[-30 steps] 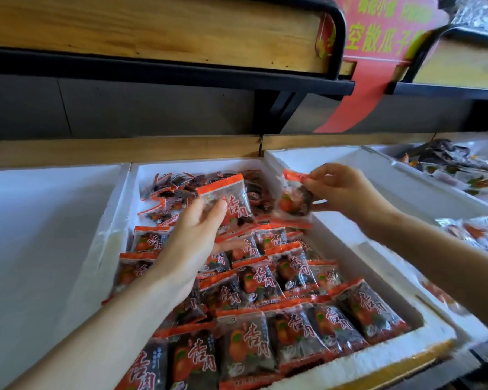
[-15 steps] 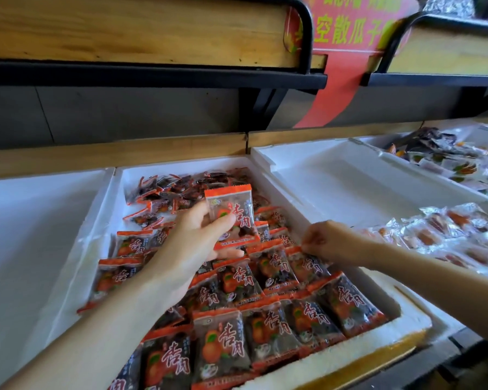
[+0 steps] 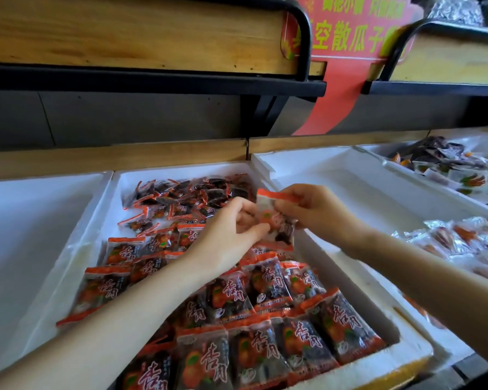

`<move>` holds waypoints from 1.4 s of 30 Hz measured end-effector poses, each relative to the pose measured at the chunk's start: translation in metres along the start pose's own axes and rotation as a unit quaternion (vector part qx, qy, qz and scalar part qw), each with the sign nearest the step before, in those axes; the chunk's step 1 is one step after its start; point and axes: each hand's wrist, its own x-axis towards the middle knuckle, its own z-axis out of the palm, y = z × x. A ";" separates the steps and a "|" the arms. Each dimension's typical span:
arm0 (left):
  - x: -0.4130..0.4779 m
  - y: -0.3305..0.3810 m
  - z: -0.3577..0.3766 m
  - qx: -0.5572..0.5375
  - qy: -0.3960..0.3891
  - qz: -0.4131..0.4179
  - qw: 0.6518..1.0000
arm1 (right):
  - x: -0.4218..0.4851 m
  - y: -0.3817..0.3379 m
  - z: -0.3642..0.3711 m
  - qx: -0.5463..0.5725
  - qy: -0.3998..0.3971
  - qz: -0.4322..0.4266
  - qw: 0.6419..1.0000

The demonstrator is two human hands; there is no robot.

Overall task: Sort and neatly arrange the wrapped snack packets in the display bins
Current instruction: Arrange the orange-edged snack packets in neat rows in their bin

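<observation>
A white foam bin (image 3: 71,249) holds several orange-and-black wrapped snack packets. Near its front they lie in overlapping rows (image 3: 265,327); at the back they sit in a loose heap (image 3: 186,195). Above the middle of the bin both hands hold one packet (image 3: 276,220) upright. My left hand (image 3: 231,235) pinches its lower left side with thumb and fingers. My right hand (image 3: 319,212) grips its right edge near the orange top strip.
An empty foam bin (image 3: 26,220) lies to the left, another foam bin (image 3: 364,192) to the right. Further right are bins of clear-wrapped snacks (image 3: 462,240) and dark packets (image 3: 445,161). A wooden shelf (image 3: 141,38) and a red sign (image 3: 350,38) hang above.
My right hand rose from the packet rows to the middle of the bin. My left hand shifted right, and both hands now hold one packet between them.
</observation>
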 end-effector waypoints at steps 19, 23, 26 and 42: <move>0.047 -0.056 -0.011 0.346 -0.217 -0.031 0.912 | 0.046 0.066 0.028 -0.259 -0.240 0.029 0.935; 0.048 -0.056 -0.013 0.345 -0.230 -0.020 0.910 | 0.041 0.069 0.030 -0.270 -0.262 -0.028 0.926; 0.052 -0.055 -0.024 0.350 -0.216 -0.011 0.912 | 0.051 0.067 0.029 -0.239 -0.198 -0.037 0.950; 0.155 -0.088 -0.057 0.316 -0.160 -0.095 0.930 | 0.174 0.128 0.084 -0.315 -0.220 0.098 0.918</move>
